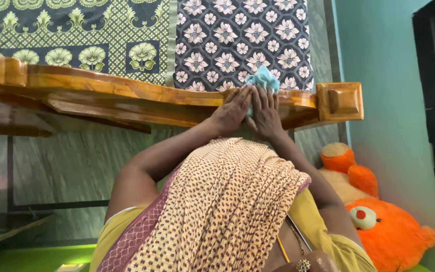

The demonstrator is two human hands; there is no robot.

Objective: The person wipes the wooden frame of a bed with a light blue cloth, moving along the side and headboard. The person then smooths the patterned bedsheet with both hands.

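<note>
- Nearest the camera hung a pleated cream cloth drape dotted with maroon [227, 206], filling the lower middle of the view, both forearms reaching out from under it.
- Beyond it ran a polished golden-brown wooden bed rail [127, 90], curving left to right and ending in a square carved corner block [340, 101].
- Rail's right end stood near the teal wall [383, 75]; a narrow strip of grey marbled floor [51, 166] showed between them. Open floor lay wide to the left, under the rail.
- Left hand [232, 111] lay flat on the rail's top edge, fingers straight and close together, gripping nothing, fingertips touching the cloth's edge.
- Right hand [266, 113] lay just beside it, the two touching, fingers extended and pressed down on a small crumpled light-blue cloth [263, 79]; pressing, not clenching.
- Cloth sat on the rail, near its right end, bunched up past the fingertips against a dark floral-print bedsheet [237, 40].
- Orange and cream plush toy [378, 221] rested on the floor by the wall, well apart from both hands.
</note>
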